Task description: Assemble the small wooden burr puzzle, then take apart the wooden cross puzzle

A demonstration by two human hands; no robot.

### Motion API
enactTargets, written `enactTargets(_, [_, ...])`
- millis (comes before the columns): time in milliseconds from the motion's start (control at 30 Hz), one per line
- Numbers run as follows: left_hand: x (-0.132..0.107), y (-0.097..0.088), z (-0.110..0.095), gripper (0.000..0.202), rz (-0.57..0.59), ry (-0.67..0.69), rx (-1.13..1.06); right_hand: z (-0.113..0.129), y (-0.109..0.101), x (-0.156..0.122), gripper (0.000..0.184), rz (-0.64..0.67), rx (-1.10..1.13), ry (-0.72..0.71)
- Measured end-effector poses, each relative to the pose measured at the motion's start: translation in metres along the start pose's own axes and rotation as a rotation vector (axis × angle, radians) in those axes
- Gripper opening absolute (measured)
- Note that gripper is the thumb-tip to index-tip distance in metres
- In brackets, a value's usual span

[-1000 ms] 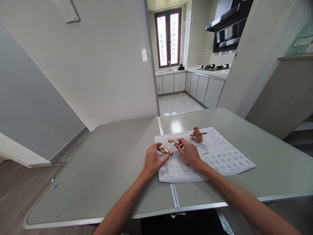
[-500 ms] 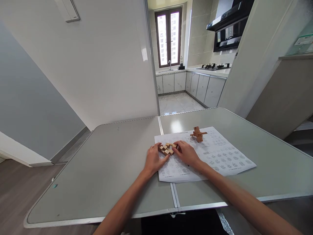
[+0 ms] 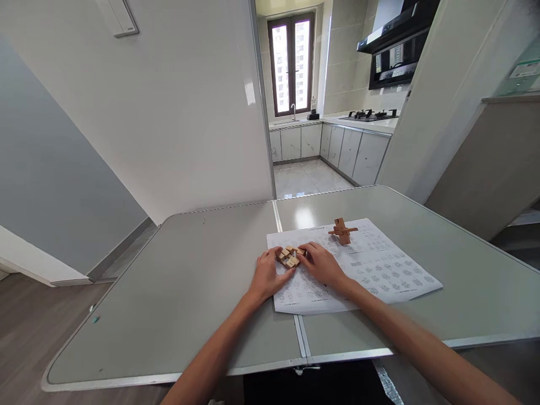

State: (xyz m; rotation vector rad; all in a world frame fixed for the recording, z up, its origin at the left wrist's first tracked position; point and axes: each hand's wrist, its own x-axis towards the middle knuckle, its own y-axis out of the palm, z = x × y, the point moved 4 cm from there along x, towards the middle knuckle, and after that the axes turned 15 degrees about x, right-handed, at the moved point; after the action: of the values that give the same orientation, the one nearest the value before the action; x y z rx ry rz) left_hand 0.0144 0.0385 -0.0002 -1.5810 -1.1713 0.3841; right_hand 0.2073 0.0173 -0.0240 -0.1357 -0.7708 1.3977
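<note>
Several small notched wooden puzzle pieces (image 3: 290,257) lie close together on a printed paper sheet (image 3: 379,270). My left hand (image 3: 266,274) curls round their left and near side, thumb and fingers touching them. From the right, my right hand (image 3: 320,262) grips the right-hand end of the group, its fingertips hiding part of a piece. Farther back on the sheet stands an interlocked wooden puzzle (image 3: 342,230) with crossing bars, untouched by either hand. Small line diagrams cover the paper.
The sheet rests on a pale folding table (image 3: 177,292) with a metal hinge strip (image 3: 302,337) across its middle and a metal rim. A small teal bit (image 3: 95,319) lies near the left edge. A white wall (image 3: 202,112) rises behind the table, beside a kitchen doorway.
My left hand has shifted slightly to the right, pressing the left pieces in, so the group sits closer together. My right hand has barely moved; the interlocked puzzle stays put.
</note>
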Motion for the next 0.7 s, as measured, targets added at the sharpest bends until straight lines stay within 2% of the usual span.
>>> enactTargets(367, [0.000,0.001,0.000,0.063,-0.004,0.001,-0.011,0.005,-0.001,-0.001,0.027,0.019,0.031,0.004])
enactTargets(700, [-0.001,0.001,-0.002,0.073,0.036,0.014,-0.055,0.020,0.002,-0.006,0.038,0.097,0.110,-0.095])
